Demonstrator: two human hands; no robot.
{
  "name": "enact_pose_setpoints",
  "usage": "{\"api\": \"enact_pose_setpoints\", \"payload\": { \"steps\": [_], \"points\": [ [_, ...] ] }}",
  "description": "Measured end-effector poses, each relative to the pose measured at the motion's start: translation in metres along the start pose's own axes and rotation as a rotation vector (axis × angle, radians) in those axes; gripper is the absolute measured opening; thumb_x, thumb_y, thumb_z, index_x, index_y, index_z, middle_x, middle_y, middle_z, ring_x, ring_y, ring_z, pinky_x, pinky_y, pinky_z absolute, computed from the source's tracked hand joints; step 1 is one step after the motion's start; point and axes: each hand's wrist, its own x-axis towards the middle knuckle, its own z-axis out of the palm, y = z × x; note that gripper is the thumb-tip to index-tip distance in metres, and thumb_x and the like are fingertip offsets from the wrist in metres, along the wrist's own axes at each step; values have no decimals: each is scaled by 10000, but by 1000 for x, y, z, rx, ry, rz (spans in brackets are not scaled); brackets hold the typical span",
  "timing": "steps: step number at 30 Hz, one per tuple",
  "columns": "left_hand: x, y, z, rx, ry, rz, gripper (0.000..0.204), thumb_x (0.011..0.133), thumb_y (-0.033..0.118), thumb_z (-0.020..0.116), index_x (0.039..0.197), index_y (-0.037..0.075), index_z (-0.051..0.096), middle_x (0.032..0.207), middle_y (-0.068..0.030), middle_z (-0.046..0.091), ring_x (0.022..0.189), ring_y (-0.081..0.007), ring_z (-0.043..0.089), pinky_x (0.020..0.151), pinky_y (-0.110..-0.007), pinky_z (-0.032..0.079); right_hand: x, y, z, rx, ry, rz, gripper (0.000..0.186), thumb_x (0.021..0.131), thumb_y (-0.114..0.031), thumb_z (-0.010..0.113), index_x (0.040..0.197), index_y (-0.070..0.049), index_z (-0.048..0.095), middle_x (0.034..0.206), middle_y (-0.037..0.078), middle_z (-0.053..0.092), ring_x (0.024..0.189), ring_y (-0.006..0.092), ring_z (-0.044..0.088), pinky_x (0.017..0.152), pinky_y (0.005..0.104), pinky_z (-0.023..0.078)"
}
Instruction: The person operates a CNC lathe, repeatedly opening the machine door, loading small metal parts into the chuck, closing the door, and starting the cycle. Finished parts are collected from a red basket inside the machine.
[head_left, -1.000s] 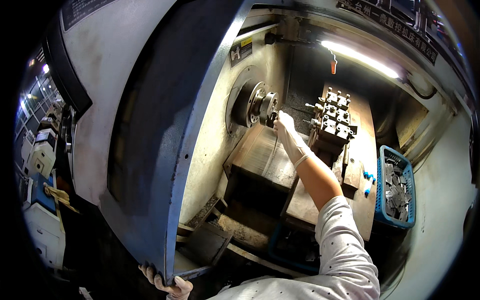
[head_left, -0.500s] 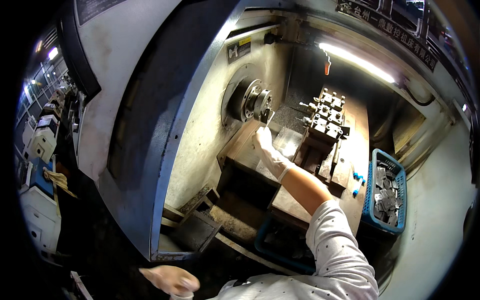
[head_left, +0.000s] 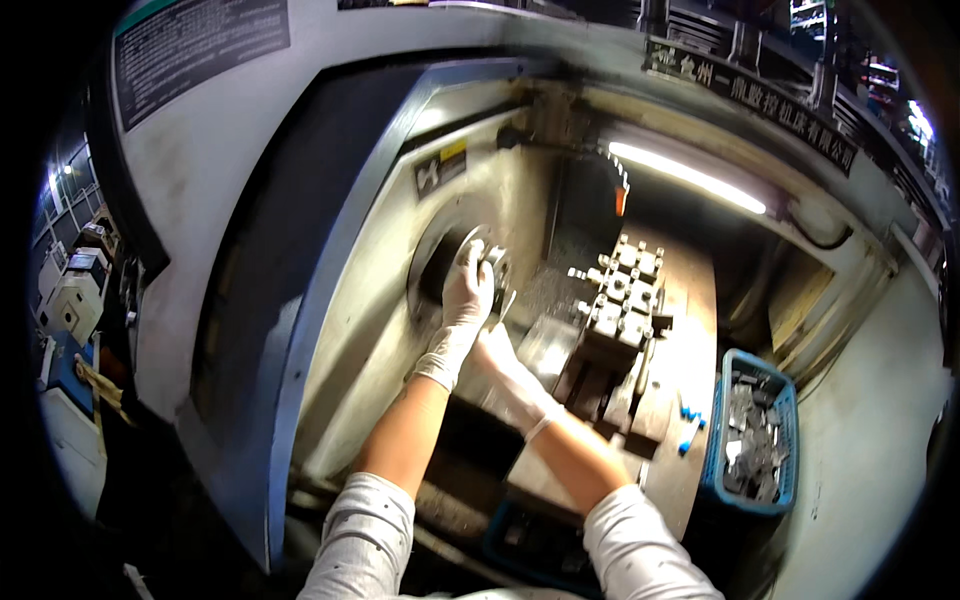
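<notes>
Inside a lathe, my gloved left hand (head_left: 466,292) is on the front of the round metal chuck (head_left: 500,266), its fingers curled over it and hiding much of it. Just below and right, my gloved right hand (head_left: 496,356) grips a thin metal tool (head_left: 509,304) that rises toward the chuck's lower edge; its exact shape is blurred. Right of both hands stands a tool post block (head_left: 620,294) with several bolted holders on the slide.
A blue steel door edge (head_left: 322,280) borders the left. A blue plastic basket (head_left: 712,455) of metal pieces stands at the right. Small blue and white items (head_left: 688,433) lie on the slide's plate (head_left: 690,330). An orange nozzle (head_left: 621,200) hangs under the light tube (head_left: 685,178).
My left hand has left the door's lower edge and come up onto the chuck. My right hand moved down and left from the chuck. The view has shifted.
</notes>
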Motion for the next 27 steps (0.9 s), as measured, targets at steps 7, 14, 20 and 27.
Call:
{"api": "enact_pose_setpoints", "payload": {
  "steps": [7, 14, 20, 27],
  "points": [
    [10, -25, 42, 160, 157, 189, 242, 751, 203, 465, 965, 98, 513, 711, -131, 555, 583, -270, 532, 528, -337, 428, -23, -5, 1, -361, 153, 67, 397, 765, -175, 339, 1022, 122, 275, 710, 249, 522, 645, 355, 526, 579, 400, 413],
    [33, -34, 45, 250, -215, 35, 238, 740, 232, 431, 847, 54, 547, 770, -146, 552, 715, -276, 527, 622, -362, 418, -33, -45, -2, 7, 7, 66, 187, 795, -157, 330, 809, 19, 394, 534, 99, 475, 378, 176, 468, 334, 277, 365],
    [69, -22, 52, 568, -719, -4, 203, 704, 228, 428, 727, 83, 569, 706, -156, 544, 671, -294, 532, 604, -366, 417, -34, -53, 11, -264, 264, -102, 189, 745, -112, 357, 851, 45, 352, 688, 250, 511, 605, 337, 524, 540, 355, 422],
    [36, -28, 47, 137, -103, 95, 154, 734, 219, 443, 732, 105, 546, 715, -103, 548, 642, -273, 524, 543, -356, 415, -12, -22, 12, 2, 168, 203, 100, 754, -117, 347, 794, -32, 381, 617, 130, 459, 395, 202, 449, 307, 341, 335]
  ]
}}
